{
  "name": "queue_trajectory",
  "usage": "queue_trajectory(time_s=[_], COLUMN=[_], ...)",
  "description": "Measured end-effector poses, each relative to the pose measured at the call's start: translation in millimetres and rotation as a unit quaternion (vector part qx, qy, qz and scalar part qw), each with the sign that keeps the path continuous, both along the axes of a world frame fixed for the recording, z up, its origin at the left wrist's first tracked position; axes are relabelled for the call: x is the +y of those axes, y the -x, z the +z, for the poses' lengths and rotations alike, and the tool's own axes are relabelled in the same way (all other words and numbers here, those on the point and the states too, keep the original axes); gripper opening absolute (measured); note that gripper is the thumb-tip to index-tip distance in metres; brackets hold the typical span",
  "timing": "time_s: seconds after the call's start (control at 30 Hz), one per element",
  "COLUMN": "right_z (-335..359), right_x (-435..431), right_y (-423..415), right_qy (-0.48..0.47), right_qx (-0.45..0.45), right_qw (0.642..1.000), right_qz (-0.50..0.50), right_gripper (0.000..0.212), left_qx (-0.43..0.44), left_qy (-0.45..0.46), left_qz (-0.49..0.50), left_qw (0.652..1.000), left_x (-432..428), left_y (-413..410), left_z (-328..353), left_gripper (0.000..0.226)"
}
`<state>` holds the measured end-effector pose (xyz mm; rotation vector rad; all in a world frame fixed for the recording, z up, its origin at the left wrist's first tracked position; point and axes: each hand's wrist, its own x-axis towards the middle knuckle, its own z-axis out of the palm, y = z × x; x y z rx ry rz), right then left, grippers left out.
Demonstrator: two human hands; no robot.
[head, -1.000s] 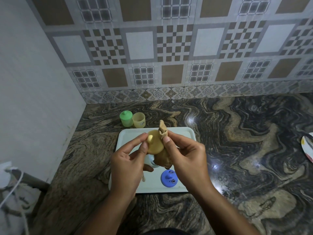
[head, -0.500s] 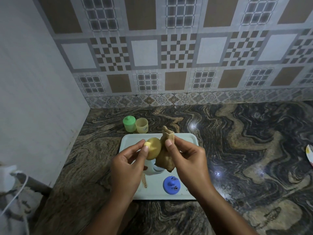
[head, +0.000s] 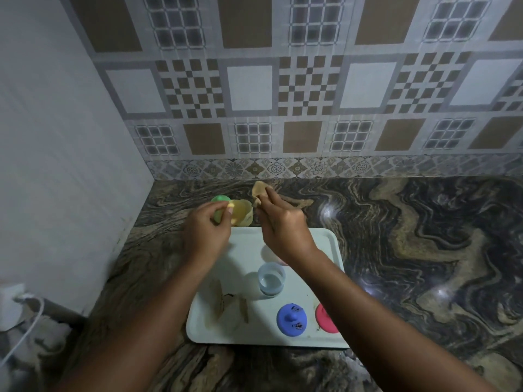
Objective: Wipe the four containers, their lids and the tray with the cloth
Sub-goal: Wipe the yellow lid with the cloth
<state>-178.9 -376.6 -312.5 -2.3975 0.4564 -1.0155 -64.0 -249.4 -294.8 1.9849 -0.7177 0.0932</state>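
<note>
The left hand [head: 206, 230] reaches past the far edge of the white tray [head: 325, 239], with thumb and forefinger curled in a pinch on the small knob of the yellow lid [head: 241, 208]. The lid sits tilted at the mouth of the yellow container [head: 246, 220], which stands on the marbled countertop [head: 424, 250] just beyond the tray. The view is dim, so I cannot tell whether the lid rests on the rim or hangs just above it. The green container [head: 219, 198] stands touching or just beside the yellow one on its left, partly hidden behind the left fingertips. The right hand [head: 283, 224] is just to the right of the lid, its fingers closed round the bunched tan cloth [head: 259, 190]. The cloth sticks up above the knuckles and lies near the lid without clearly touching it. On the tray, 1 clear container [head: 271, 280] stands upright near the middle, below the right wrist. The blue lid [head: 291, 318] lies at the near edge, with the pink lid [head: 325, 319] beside it, half covered by the right forearm. Brown smears [head: 219, 301] mark the tray's near left part. A white charger [head: 11, 306] with its cable sits at the far left.
</note>
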Motion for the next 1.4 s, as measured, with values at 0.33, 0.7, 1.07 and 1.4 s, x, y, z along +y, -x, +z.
queue_trajectory(time_s=[0.33,0.7,1.07,1.4], right_z=[-37.0,-51.3,-57.3,-38.9], right_x=[-45.0,-63.6,-63.6,-57.3], right_y=[-55.0,-59.4,-54.6,-47.0], right_qy=[-0.015,-0.057,-0.035,-0.128], right_qx=[0.143,0.118,0.044,-0.023], right_qw=[0.989,0.991,0.998,0.991], right_qz=[0.018,-0.006,0.000,-0.039], right_gripper=[0.039,0.032,0.018,0.022], left_qx=[-0.072,-0.076,-0.136,-0.131], left_qy=[-0.155,-0.227,-0.277,-0.350], left_qz=[0.015,0.003,-0.017,-0.033], left_qw=[0.985,0.971,0.951,0.927], left_x=[-51.8,-81.9,-82.7,-85.5], left_y=[-57.2,-82.5,-82.5,-74.8], left_z=[-43.0,-77.5,-76.9,-71.8], left_gripper=[0.021,0.026,0.025,0.036])
